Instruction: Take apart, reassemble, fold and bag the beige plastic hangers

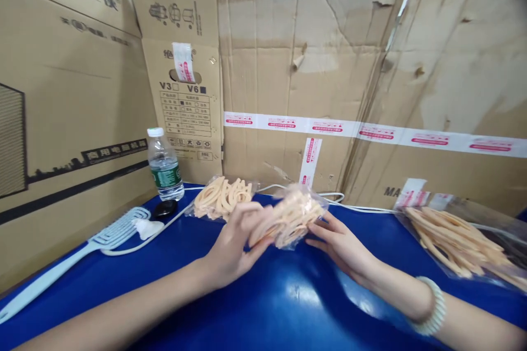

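Observation:
Above the blue table, my left hand grips the left side of a clear plastic bag packed with peach-coloured, cord-like loops. The bag is slightly blurred. My right hand, with a pale coiled band on its wrist, has its fingers closed on the bag's right edge. Behind my left hand lies a second clear bag of similar curled peach strips. Farther to the right is a longer bag with straighter peach strips in it.
Cardboard walls border the blue table at the back and left. A water bottle, a round black object, a crumpled white piece and a light-blue hairbrush stand or lie at left. A white cable runs along the back.

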A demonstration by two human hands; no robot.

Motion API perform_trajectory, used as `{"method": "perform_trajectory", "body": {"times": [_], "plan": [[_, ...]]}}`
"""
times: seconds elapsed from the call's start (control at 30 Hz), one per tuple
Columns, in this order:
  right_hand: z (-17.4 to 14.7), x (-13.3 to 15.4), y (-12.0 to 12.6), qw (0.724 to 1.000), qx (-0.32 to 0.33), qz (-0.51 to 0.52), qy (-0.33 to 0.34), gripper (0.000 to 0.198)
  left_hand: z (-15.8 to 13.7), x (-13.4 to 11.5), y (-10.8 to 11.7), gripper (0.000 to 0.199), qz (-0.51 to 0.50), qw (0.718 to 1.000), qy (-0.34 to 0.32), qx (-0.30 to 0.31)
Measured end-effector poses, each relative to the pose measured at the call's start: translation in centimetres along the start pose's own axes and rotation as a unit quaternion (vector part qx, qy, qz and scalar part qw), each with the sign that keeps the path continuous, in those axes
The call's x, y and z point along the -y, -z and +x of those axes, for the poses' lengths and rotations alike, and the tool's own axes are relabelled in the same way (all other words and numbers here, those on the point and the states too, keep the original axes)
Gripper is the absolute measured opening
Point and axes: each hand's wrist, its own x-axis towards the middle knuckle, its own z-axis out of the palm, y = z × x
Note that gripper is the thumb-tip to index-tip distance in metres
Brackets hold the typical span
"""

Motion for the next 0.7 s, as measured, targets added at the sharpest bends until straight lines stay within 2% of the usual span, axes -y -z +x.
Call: {"method": "perform_trajectory", "body": {"times": [0.03, 0.17, 0.27, 0.33, 0.4, 0.43, 0.5, 0.57, 0.6, 0.63, 0.7], "plan": [[-0.7, -0.1, 0.6, 1.000, -0.011, -0.023, 0.015, 0.042, -0.3, -0.3, -0.2, 0.053, -0.015, 0.999, -0.039, 0.025], [-1.4, -0.4, 3.3, 0.986, -0.042, -0.146, 0.074, 0.030, -0.6, -1.7, -0.8, 0.035, -0.118, 0.973, -0.083, 0.179], [-0.9, -0.7, 5.9, 0.959, -0.080, -0.250, 0.109, 0.034, -0.7, -2.6, -1.4, 0.030, -0.072, 0.941, -0.181, 0.276], [-0.9, -0.7, 7.3, 0.945, -0.106, -0.281, 0.126, 0.033, -1.0, -3.0, -1.8, 0.032, -0.049, 0.923, -0.223, 0.308], [-1.9, -0.2, 7.7, 0.924, -0.116, -0.322, 0.172, 0.029, -1.4, -3.2, -1.9, 0.033, -0.074, 0.922, -0.225, 0.305], [-2.8, 0.3, 7.5, 0.903, -0.108, -0.359, 0.208, 0.027, -1.5, -3.2, -1.9, 0.038, -0.092, 0.927, -0.211, 0.296], [-5.1, 1.6, 6.4, 0.859, -0.046, -0.442, 0.253, 0.028, -1.5, -2.9, -1.7, 0.044, -0.105, 0.949, -0.149, 0.256], [-7.7, 3.1, 4.8, 0.808, 0.061, -0.510, 0.290, 0.035, -1.1, -2.2, -1.5, 0.029, -0.063, 0.975, -0.036, 0.211], [-8.8, 3.8, 4.1, 0.772, 0.124, -0.540, 0.311, 0.039, -0.8, -1.8, -1.4, 0.021, -0.020, 0.979, 0.033, 0.200], [-9.6, 4.4, 3.6, 0.745, 0.170, -0.569, 0.304, 0.042, -0.5, -1.3, -1.4, 0.021, 0.019, 0.971, 0.102, 0.214], [-10.6, 4.9, 3.2, 0.726, 0.219, -0.591, 0.276, 0.039, 0.0, -0.4, -1.3, 0.034, 0.063, 0.941, 0.193, 0.269]]}}
